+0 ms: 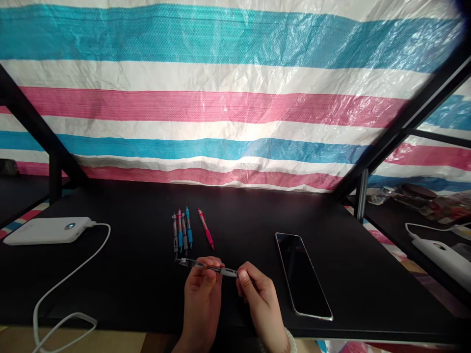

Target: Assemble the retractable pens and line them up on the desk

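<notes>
Near the front of the black table, a grey and clear ballpoint pen (229, 272) lies sideways between both hands. My left hand (203, 289) pinches its clear barrel, with the clip end jutting out to the left. At the other end, the thumb and fingers of my right hand (259, 289) close around the grey grip's tip, which they hide. Just beyond my left hand, several pens (184, 230) in grey, blue and red lie side by side. A red pen (206, 229) lies at a slant to their right, apart from them.
A smartphone (303, 277) with a dark screen lies to the right. On the left is a white power bank (47, 230) with a white cable (73, 273) running over the front edge. Black metal frame bars (390, 130) and a striped plastic sheet (221, 105) bound the table (140, 289).
</notes>
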Demonstrator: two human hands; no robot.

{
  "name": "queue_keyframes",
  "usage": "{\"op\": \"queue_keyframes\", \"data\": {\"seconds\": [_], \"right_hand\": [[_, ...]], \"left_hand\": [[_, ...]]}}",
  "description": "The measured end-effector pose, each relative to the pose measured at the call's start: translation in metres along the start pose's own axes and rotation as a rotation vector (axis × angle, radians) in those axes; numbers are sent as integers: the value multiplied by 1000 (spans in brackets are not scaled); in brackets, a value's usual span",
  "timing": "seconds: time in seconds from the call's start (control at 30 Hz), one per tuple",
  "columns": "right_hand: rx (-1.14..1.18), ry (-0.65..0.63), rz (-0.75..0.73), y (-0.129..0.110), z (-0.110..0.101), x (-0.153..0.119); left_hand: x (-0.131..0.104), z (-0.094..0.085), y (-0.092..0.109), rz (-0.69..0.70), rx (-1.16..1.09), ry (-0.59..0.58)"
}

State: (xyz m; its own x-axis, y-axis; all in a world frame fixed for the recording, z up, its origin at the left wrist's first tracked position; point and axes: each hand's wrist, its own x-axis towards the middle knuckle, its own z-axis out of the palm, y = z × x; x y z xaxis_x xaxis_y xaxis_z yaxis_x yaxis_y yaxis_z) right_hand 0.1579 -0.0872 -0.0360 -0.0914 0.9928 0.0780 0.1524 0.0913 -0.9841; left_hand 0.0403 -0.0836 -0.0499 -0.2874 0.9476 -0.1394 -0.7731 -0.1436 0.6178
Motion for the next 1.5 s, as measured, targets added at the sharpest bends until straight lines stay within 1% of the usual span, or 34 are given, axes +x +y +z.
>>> {"op": "queue_keyframes", "data": {"seconds": [0.17, 0.33, 0.5, 0.8, 0.9, 1.0, 1.07, 1.2, 1.27, 1.37, 1.5], "right_hand": [[21, 21, 29, 4, 1, -2], [25, 7, 18, 12, 1, -2], [-17, -1, 4, 8, -1, -1], [34, 14, 51, 5, 0, -1], [63, 34, 49, 5, 1, -1], [38, 37, 34, 3, 2, -1], [10, 30, 27, 1, 3, 0], [48, -5, 3, -7, 4, 1], [67, -27, -16, -9, 4, 1], [24, -49, -31, -9, 4, 1], [-78, -24, -30, -3, 3, 2]], "left_hand": [[-1, 1, 0, 47, 51, 11], [-1, 1, 0, 51, 70, 20], [0, 2, 0, 45, 49, 15], [-3, 5, 3, 40, 59, -2], [-4, 6, 4, 47, 84, -13], [-5, 6, 3, 35, 92, -18], [-4, 5, 3, 27, 79, -4], [-2, 4, 1, -2, 26, 106], [-1, 4, 2, -27, 19, 135], [-1, 6, 3, -40, 7, 131], [-1, 5, 2, 4, 4, 100]]}}
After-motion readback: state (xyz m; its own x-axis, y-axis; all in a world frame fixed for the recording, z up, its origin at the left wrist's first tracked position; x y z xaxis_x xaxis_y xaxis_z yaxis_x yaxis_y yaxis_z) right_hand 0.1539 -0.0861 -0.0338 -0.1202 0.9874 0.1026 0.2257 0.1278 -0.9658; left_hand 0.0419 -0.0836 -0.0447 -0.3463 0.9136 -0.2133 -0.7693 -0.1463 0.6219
